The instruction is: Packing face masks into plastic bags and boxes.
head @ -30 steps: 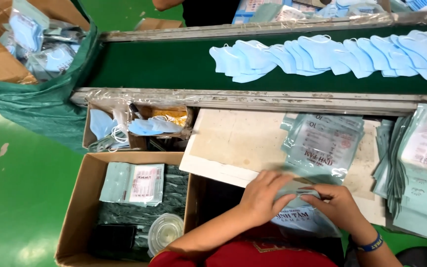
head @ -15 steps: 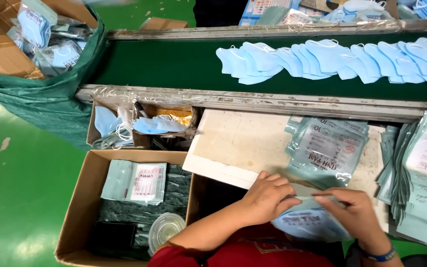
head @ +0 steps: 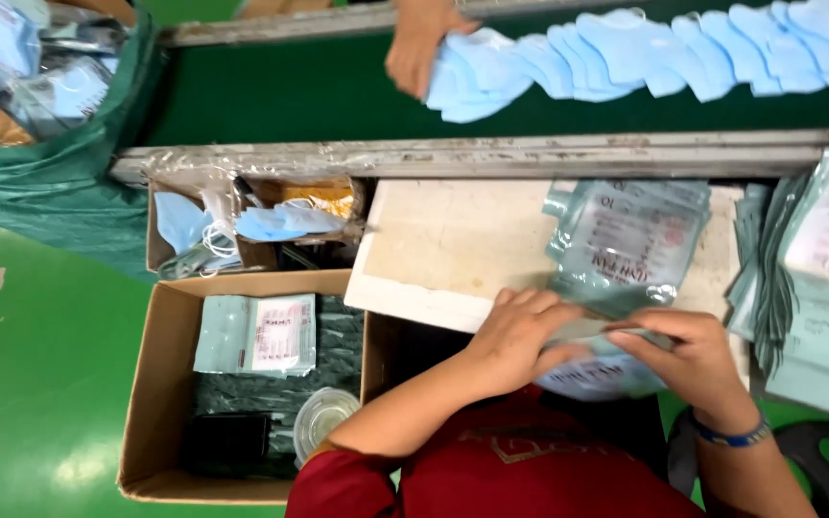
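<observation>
My left hand (head: 518, 336) and my right hand (head: 688, 357) both grip one pale green printed pouch (head: 595, 372) at the near edge of a white work board (head: 453, 245). The fingers of both hands press along its top edge. A stack of the same pouches (head: 626, 240) lies on the board just beyond my hands. Across the green conveyor belt (head: 290, 91), another person's hand (head: 419, 43) rests on a long overlapping row of blue face masks (head: 645, 48).
An open cardboard box (head: 160, 384) at my left holds filled pouches (head: 259, 334) and a clear round lid. A smaller bin (head: 242, 225) beyond it holds loose blue masks. More pouch stacks (head: 827, 278) stand at right. A green sack (head: 50, 173) of masks hangs at far left.
The other person's hand has come into view at the left end of the mask row. My hands have stayed on the pouch, with the right one shifted slightly along its top edge.
</observation>
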